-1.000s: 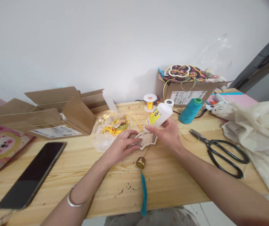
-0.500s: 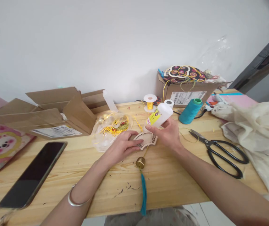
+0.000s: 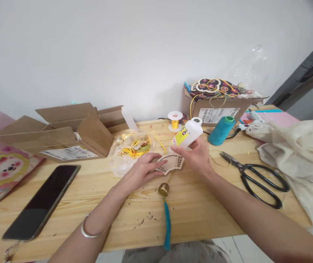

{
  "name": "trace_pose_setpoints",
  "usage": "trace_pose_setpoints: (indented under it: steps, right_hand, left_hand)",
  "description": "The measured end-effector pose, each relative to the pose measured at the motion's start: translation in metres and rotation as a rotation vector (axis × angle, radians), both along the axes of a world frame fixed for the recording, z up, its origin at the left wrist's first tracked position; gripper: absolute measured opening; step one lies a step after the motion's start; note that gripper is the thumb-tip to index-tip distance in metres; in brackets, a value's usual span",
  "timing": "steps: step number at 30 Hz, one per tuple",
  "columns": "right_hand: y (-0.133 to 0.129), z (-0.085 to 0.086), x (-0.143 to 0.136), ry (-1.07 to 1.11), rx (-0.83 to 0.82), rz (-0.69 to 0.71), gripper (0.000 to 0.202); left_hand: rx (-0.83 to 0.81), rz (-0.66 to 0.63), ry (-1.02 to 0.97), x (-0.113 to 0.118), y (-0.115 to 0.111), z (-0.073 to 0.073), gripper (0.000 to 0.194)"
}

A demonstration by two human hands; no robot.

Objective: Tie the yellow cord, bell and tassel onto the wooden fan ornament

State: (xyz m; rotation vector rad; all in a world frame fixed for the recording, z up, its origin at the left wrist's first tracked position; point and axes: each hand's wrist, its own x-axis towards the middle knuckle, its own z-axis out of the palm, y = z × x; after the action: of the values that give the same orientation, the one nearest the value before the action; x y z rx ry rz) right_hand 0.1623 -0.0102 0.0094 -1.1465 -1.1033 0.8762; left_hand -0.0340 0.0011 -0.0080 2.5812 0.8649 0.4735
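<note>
My right hand [image 3: 196, 155] is closed around a white plastic glue bottle [image 3: 193, 130] with a yellow label, tilted nozzle-down over a fan-shaped wooden ornament [image 3: 170, 161]. The ornament has cut-out lattice at its sides. My left hand [image 3: 145, 170] grips its left edge, fingertips resting on the wood. From the ornament's lower edge a cord leads to a small brass bell [image 3: 163, 189], with a teal tassel [image 3: 167, 226] lying below it on the table. A yellow braided cord [image 3: 160, 144] runs from its top. The bottle's tip is hidden by my right hand.
Black-handled scissors [image 3: 244, 168] and a teal thread cone [image 3: 221, 130] are at the right. A yellow thread spool [image 3: 175, 124] stands behind. Left are a plastic bag of cords [image 3: 118, 160], an open carton [image 3: 96, 140] and a phone [image 3: 41, 202]. Cream fabric [image 3: 290, 153] covers the right end.
The view has shifted slightly, so the left-side things sit a little further right. Both hands keep their holds on the bottle and the ornament, with hardly any movement.
</note>
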Motion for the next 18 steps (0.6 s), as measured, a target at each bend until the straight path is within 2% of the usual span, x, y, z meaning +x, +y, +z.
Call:
trace_pose_setpoints:
  steps: [5, 10, 14, 18]
  right_hand:
    - [0.001, 0.0, 0.001, -0.037, 0.004, -0.028, 0.037]
    - [-0.002, 0.001, -0.001, 0.003, 0.02, -0.087, 0.032]
    - [-0.006, 0.006, 0.0, 0.046, 0.078, -0.183, 0.032]
    - [-0.003, 0.009, 0.002, 0.181, 0.119, -0.219, 0.038]
  left_hand:
    - [-0.071, 0.05, -0.082, -0.001, 0.0, 0.002, 0.05]
    - [-0.07, 0.067, -0.062, -0.002, 0.001, 0.002, 0.058]
    - [-0.074, 0.079, -0.054, -0.011, 0.005, 0.004, 0.049]
    - [-0.164, 0.192, -0.093, -0.024, 0.007, 0.011, 0.039]
